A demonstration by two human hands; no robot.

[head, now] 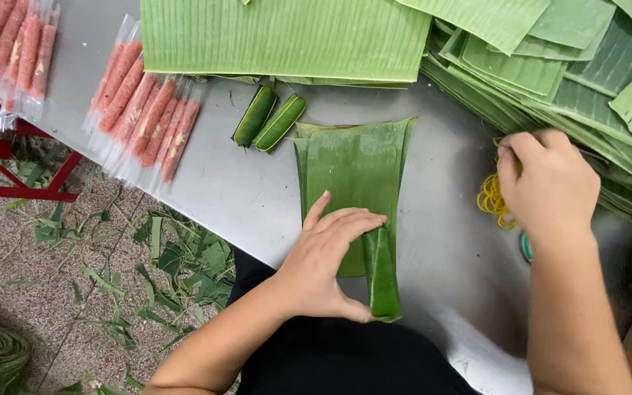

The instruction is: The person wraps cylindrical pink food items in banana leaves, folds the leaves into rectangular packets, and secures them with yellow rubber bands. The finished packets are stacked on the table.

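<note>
From the head view, looking down on a steel counter (242,190), the left hand (323,267) lies flat and open-fingered on a strip of banana leaf (356,164) spread lengthwise in the middle of the counter, its palm pressing against a tight leaf roll (382,274) at the near end of that strip; the fingers rest over the roll rather than closing round it, so the grip is open and pressing, not clasping. To the right, the right hand (550,186) reaches down with curled fingers into a small heap of yellow rubber bands (491,201) lying on the counter beside the leaf piles; its fingertips are bunched together at the bands, but whether one is actually pinched cannot be told. Two finished leaf-wrapped rolls (268,118) lie side by side just far-left of the strip. Farther left are rows of pink sausages in clear plastic sleeves (147,117). A big sheet of leaf (286,36) covers the far edge, and stacks of cut leaves (572,80) fill the far right. On the floor at the near left lie leaf scraps (177,263).
</note>
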